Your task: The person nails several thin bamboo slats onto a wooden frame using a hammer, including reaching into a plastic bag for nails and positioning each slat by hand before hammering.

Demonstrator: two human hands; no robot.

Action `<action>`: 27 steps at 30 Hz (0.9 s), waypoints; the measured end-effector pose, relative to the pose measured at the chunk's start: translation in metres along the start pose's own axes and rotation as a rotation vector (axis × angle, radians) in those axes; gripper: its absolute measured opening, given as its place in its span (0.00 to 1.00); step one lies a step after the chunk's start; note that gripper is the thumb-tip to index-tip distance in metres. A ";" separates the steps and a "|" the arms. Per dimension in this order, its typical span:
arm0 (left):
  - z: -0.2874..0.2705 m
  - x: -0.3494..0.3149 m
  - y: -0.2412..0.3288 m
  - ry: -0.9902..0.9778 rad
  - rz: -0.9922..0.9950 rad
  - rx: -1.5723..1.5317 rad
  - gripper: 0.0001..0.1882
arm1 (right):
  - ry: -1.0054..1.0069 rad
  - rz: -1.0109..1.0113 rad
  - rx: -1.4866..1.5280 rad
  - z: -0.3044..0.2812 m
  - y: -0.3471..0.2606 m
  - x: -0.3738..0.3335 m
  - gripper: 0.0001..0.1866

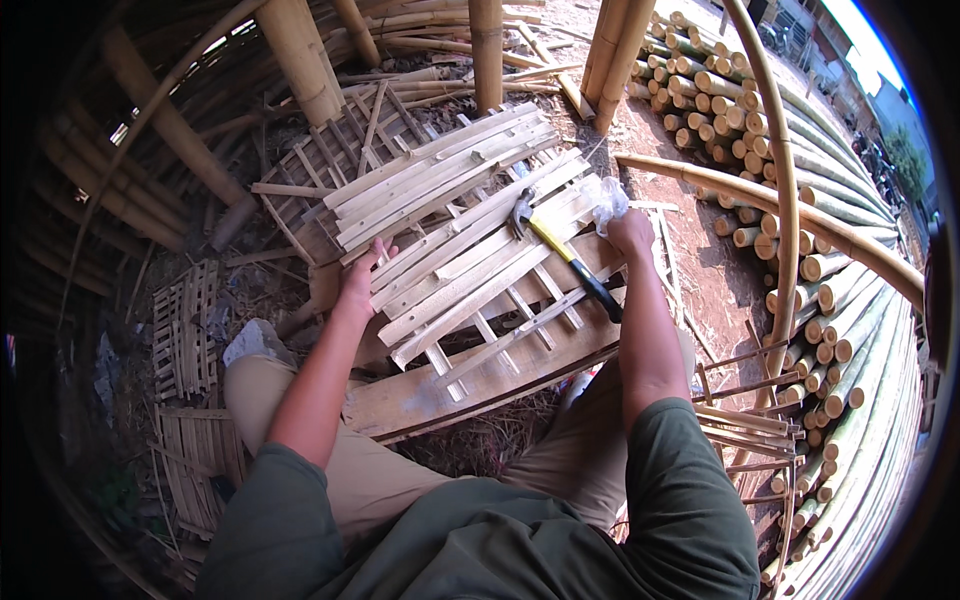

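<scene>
A slatted bamboo panel [455,265] lies across a wooden plank [400,400] in front of my lap, its long pale slats crossing several thin crosspieces. At the panel's left edge, my left hand [368,278] is closed around the slat ends, some fingers showing on top. My right hand [632,236] is closed at the panel's right end, against a crumpled clear plastic bag [606,202]; its fingertips are hidden. Between my hands rests a claw hammer [565,252] with a yellow and black handle, its head on the slats and its grip end toward my right forearm.
Bamboo poles [845,345] are stacked along the right, behind a slanting bamboo rail [700,178]. Upright bamboo posts [487,55] stand beyond the panel. Small slatted pieces [185,330] lie at the left, and more slatted pieces [745,425] sit beside my right arm.
</scene>
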State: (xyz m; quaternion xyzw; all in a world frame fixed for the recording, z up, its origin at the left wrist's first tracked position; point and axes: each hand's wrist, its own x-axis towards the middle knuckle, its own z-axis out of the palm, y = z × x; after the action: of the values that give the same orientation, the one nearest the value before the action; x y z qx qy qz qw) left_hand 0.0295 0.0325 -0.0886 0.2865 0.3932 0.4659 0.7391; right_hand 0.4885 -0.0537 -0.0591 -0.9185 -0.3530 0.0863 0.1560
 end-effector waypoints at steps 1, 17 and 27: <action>-0.002 0.002 0.000 0.003 -0.030 0.037 0.31 | -0.007 -0.002 -0.014 -0.001 0.000 -0.001 0.18; -0.031 -0.005 0.006 0.247 0.143 0.053 0.22 | 0.079 0.004 0.014 -0.007 -0.007 -0.013 0.18; -0.013 -0.039 0.050 0.447 -0.007 0.590 0.30 | 0.351 0.057 0.277 -0.001 0.007 0.003 0.15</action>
State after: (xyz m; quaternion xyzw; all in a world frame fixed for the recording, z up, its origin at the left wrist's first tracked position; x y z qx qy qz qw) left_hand -0.0146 0.0177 -0.0441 0.3770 0.6633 0.3810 0.5222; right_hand 0.4956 -0.0567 -0.0609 -0.8988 -0.2788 -0.0229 0.3374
